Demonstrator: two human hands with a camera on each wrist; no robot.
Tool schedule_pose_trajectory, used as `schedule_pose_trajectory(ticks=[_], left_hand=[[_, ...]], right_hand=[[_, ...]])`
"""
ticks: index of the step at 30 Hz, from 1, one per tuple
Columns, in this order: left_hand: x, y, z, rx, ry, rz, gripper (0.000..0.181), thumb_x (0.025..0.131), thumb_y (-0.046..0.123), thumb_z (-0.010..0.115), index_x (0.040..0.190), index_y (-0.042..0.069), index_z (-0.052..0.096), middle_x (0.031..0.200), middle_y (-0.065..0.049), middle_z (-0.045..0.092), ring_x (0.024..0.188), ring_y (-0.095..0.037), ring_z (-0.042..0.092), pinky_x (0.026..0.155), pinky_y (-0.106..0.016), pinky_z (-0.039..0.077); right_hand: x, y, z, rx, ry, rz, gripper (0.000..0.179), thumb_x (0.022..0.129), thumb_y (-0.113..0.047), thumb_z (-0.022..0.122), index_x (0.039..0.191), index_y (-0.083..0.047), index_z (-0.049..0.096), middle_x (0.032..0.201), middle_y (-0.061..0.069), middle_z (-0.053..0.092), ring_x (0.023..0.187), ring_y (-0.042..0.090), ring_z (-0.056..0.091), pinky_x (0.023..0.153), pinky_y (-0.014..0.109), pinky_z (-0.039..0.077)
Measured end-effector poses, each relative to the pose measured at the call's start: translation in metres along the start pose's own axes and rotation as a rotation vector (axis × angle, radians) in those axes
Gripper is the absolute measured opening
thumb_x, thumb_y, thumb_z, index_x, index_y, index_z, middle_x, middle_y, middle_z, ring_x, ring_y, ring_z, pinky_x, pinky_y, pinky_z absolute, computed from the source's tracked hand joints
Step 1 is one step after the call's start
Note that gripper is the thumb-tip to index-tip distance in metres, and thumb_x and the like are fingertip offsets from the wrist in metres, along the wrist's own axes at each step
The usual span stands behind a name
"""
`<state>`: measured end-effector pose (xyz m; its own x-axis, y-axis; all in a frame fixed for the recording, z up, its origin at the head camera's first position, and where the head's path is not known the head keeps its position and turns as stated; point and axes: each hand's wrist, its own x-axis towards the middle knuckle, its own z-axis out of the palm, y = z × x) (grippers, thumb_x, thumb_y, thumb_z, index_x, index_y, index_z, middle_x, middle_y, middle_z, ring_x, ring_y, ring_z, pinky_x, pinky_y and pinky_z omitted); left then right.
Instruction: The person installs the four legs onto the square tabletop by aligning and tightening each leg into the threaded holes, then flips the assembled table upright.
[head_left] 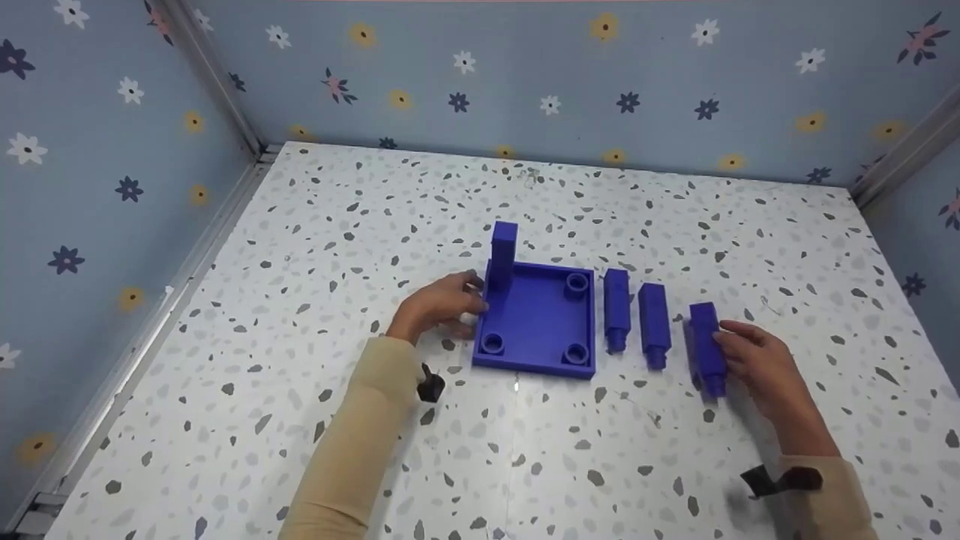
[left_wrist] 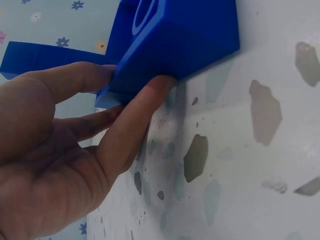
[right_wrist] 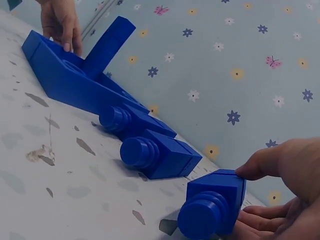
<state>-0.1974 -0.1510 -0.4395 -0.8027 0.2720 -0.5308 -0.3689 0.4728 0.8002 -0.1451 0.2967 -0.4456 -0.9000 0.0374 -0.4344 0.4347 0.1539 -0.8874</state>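
Observation:
A blue square tabletop lies with its raised rim up and round sockets showing in three corners. One blue leg stands upright in its far left corner. My left hand grips the tabletop's left edge; in the left wrist view its thumb and a finger touch the rim. At the right, my right hand pinches a loose leg with a round ridged end, thumb on its upper edge. That leg lies at table level, its round end toward me. The right hand's lower fingers are partly hidden behind it.
Two more loose legs, a left one and a right one, lie side by side between the tabletop and my right hand. The speckled white table ends at a flowered back wall and side walls.

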Motion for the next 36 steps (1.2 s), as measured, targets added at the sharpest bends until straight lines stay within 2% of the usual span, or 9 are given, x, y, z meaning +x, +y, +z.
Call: schedule_pose_trajectory(ticks=[4,8,13,15,17,21,26,36], left_hand=[[0.0,0.0,0.0,-0.006,-0.001,0.004,0.051,0.088,0.013,0.06,0.136,0.01,0.043,0.126,-0.01,0.056,0.111,-0.025,0.06,0.086,-0.034,0.055],[0.001,-0.001,0.0,-0.009,0.002,0.01,0.051,0.088,0.012,0.061,0.136,0.009,0.043,0.126,-0.011,0.057,0.11,-0.025,0.06,0.087,-0.034,0.055],[0.001,-0.001,0.0,0.005,0.009,0.024,0.051,0.088,0.013,0.061,0.135,0.008,0.044,0.125,-0.011,0.058,0.11,-0.025,0.06,0.093,-0.035,0.051],[0.001,-0.001,0.0,-0.008,0.003,0.024,0.05,0.088,0.012,0.061,0.135,0.007,0.044,0.125,-0.012,0.057,0.111,-0.025,0.06,0.093,-0.035,0.052],[0.001,0.0,0.0,-0.029,-0.003,0.02,0.05,0.087,0.01,0.06,0.134,0.007,0.044,0.125,-0.013,0.057,0.112,-0.026,0.06,0.089,-0.034,0.055],[0.001,0.001,0.001,-0.051,-0.011,0.015,0.049,0.087,0.008,0.058,0.134,0.007,0.043,0.125,-0.013,0.055,0.113,-0.027,0.059,0.081,-0.033,0.058],[0.002,0.0,0.001,-0.019,-0.002,0.018,0.051,0.087,0.01,0.059,0.135,0.008,0.043,0.125,-0.012,0.056,0.113,-0.026,0.059,0.083,-0.032,0.057],[0.001,0.0,0.001,-0.009,0.007,0.005,0.051,0.087,0.012,0.059,0.136,0.009,0.043,0.127,-0.011,0.054,0.109,-0.026,0.061,0.08,-0.033,0.057]], right_hand=[[0.001,0.0,0.0,0.107,-0.044,0.004,0.061,0.089,-0.03,0.067,0.137,-0.005,0.04,0.096,-0.015,0.063,0.09,-0.001,0.061,0.08,0.015,0.053],[0.002,-0.003,0.003,0.209,-0.084,0.026,0.054,0.09,-0.027,0.066,0.133,-0.007,0.04,0.096,-0.014,0.066,0.092,0.0,0.062,0.082,0.016,0.053],[0.002,-0.009,0.01,0.295,-0.118,0.049,0.068,0.091,-0.026,0.065,0.144,-0.003,0.028,0.097,-0.013,0.066,0.092,0.0,0.062,0.083,0.016,0.053],[0.002,-0.011,0.013,0.295,-0.121,0.046,0.075,0.091,-0.027,0.065,0.147,-0.001,0.023,0.099,-0.012,0.065,0.094,0.0,0.062,0.084,0.016,0.053],[0.002,-0.013,0.015,0.288,-0.117,0.041,0.074,0.09,-0.029,0.066,0.146,-0.001,0.026,0.101,-0.011,0.064,0.095,0.0,0.063,0.085,0.015,0.053],[0.002,-0.017,0.021,0.282,-0.11,0.032,0.061,0.089,-0.031,0.067,0.137,-0.006,0.037,0.103,-0.009,0.062,0.096,0.001,0.064,0.085,0.015,0.053],[0.003,-0.022,0.028,0.326,-0.122,0.024,0.048,0.09,-0.028,0.066,0.128,-0.01,0.042,0.102,-0.008,0.064,0.095,0.003,0.064,0.085,0.017,0.053],[0.008,-0.026,0.046,0.383,-0.161,-0.015,0.046,0.092,-0.023,0.064,0.128,-0.007,0.04,0.106,-0.005,0.065,0.099,0.006,0.063,0.087,0.019,0.053]])
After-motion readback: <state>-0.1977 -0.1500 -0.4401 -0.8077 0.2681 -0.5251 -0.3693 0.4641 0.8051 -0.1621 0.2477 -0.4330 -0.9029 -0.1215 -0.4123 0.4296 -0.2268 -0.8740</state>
